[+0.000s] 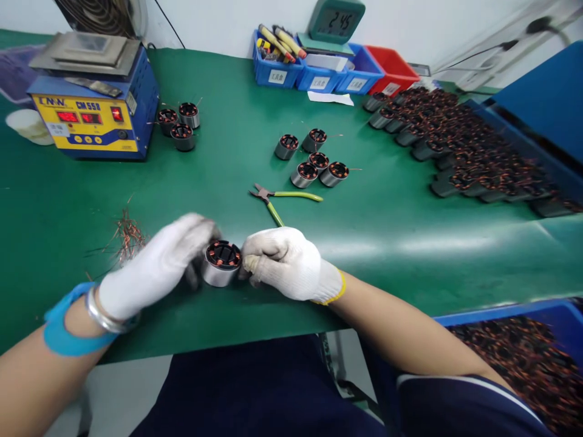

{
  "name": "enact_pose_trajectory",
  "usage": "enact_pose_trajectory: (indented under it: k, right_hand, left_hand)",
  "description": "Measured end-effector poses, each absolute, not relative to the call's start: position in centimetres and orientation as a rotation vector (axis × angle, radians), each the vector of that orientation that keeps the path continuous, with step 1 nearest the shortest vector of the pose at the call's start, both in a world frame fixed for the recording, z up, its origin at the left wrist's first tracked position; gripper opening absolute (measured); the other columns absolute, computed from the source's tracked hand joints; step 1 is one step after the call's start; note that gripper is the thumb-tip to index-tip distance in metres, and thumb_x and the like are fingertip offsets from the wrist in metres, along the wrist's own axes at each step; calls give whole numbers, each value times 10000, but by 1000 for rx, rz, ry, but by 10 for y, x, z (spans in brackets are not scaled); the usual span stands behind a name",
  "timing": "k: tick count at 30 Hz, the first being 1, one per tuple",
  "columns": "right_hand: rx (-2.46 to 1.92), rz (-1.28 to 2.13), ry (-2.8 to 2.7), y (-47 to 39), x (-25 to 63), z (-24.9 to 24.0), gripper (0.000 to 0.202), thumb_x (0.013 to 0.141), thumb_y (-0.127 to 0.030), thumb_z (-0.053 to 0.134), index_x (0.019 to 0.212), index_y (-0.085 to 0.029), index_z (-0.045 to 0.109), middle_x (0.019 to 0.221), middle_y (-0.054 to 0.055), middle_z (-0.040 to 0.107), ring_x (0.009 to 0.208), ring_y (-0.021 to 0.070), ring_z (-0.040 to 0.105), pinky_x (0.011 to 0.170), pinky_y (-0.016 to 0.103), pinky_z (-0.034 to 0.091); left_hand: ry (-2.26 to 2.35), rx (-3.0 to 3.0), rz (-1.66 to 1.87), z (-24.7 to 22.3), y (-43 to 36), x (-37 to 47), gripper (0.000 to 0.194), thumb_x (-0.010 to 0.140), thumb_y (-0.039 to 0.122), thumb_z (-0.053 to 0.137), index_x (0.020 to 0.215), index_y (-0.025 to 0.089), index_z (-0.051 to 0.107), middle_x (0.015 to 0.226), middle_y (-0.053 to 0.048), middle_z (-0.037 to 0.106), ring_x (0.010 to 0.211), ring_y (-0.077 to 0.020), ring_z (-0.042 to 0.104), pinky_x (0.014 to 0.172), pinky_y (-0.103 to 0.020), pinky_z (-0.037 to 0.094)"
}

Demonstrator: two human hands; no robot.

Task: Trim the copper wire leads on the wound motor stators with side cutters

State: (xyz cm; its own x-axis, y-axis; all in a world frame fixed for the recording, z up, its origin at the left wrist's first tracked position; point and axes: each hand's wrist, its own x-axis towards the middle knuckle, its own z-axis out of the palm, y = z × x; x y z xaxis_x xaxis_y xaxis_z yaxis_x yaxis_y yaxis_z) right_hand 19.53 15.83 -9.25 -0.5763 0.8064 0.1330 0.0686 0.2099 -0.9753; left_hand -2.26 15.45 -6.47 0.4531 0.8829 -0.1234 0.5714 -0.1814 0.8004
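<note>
A metal cylinder with copper windings [221,264] stands upright near the table's front edge, between my two white-gloved hands. My left hand [189,243] has its fingers curved against the cylinder's left side, slightly blurred. On the other side, my right hand [277,261] is closed, its fingertips pressed together beside the cylinder; whatever they pinch is too small to make out. Pliers with green handles [273,197] lie open just beyond my right hand. Loose copper wire bits [129,237] are heaped left of my left hand.
Several similar cylinders [304,174] stand mid-table, with three more beside a blue and yellow machine [91,124] at the left. Rows of wound cores [492,145] fill the right side. Blue bins [277,71] and a red bin [392,68] line the back. A blue crate [558,315] sits lower right.
</note>
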Motion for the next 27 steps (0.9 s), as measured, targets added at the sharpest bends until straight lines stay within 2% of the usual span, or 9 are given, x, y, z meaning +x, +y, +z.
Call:
enact_pose_trajectory:
  k: [3, 5, 8, 11, 14, 18, 20, 23, 27]
  right_hand:
    - [-862, 1390, -1820, 158, 194, -93, 120, 780, -207, 574, 686, -147, 616, 630, -1, 601, 516, 91, 560, 484, 196, 435]
    - [-871, 1583, -1674, 159, 191, -96, 153, 801, -263, 568, 711, -148, 614, 655, 11, 627, 494, 93, 560, 466, 204, 444]
    - [-802, 1743, -1549, 161, 189, -99, 200, 820, -321, 560, 721, -153, 605, 671, 18, 645, 470, 96, 552, 449, 215, 447]
    - [-838, 1503, -1778, 161, 189, -96, 157, 799, -262, 582, 682, -161, 610, 610, -5, 606, 506, 93, 541, 476, 203, 421]
    - [-899, 1387, -1836, 162, 191, -95, 139, 782, -233, 584, 663, -165, 609, 586, -12, 591, 518, 91, 537, 479, 198, 406]
    - [-882, 1744, -1470, 167, 189, -102, 173, 757, -337, 616, 718, -171, 584, 568, -24, 586, 418, 91, 518, 403, 205, 413]
    - [-872, 1799, -1446, 170, 188, -105, 223, 750, -386, 631, 725, -171, 575, 568, -24, 589, 400, 89, 508, 389, 205, 413]
    - [-958, 1534, -1705, 170, 190, -105, 267, 825, -422, 587, 762, -163, 593, 590, -4, 600, 463, 105, 547, 438, 215, 438]
    - [-900, 579, -2108, 174, 203, -100, 358, 827, -447, 651, 986, -127, 660, 877, 97, 700, 716, 171, 658, 644, 287, 533]
  left_hand:
    - [1083, 1415, 284, -58, 160, -19, 327, 885, 522, 547, 870, 207, 633, 709, -16, 659, 528, -173, 630, 441, -278, 514]
    - [1040, 1345, 644, -53, 156, -15, 226, 766, 409, 741, 839, 215, 651, 913, -27, 707, 799, -213, 695, 625, -303, 587]
    - [865, 1189, 1184, -50, 150, -13, 301, 795, 435, 696, 613, 207, 622, 1077, -20, 702, 1148, -297, 610, 891, -439, 575]
    - [963, 1384, 870, -55, 152, -15, 171, 819, 370, 632, 883, 238, 721, 1055, -32, 712, 1047, -278, 659, 855, -420, 588]
    - [1126, 1918, 426, -65, 155, -15, 381, 755, 292, 681, 1126, 206, 672, 1054, -55, 723, 924, -251, 691, 810, -357, 587]
    - [1230, 2414, 853, -76, 150, -10, 425, 802, 386, 670, 1148, 141, 651, 1172, -125, 693, 1053, -265, 660, 965, -367, 524]
    - [1304, 2358, 833, -77, 148, -9, 474, 783, 439, 702, 1149, 143, 647, 1144, -123, 703, 1017, -263, 672, 943, -373, 535]
    - [1401, 2004, 707, -72, 149, -10, 543, 705, 475, 772, 1142, 180, 642, 1083, -81, 720, 943, -256, 688, 834, -354, 577]
    - [1253, 1626, 652, -64, 153, -11, 511, 662, 395, 824, 1097, 194, 647, 1024, -40, 722, 894, -218, 684, 749, -281, 579]
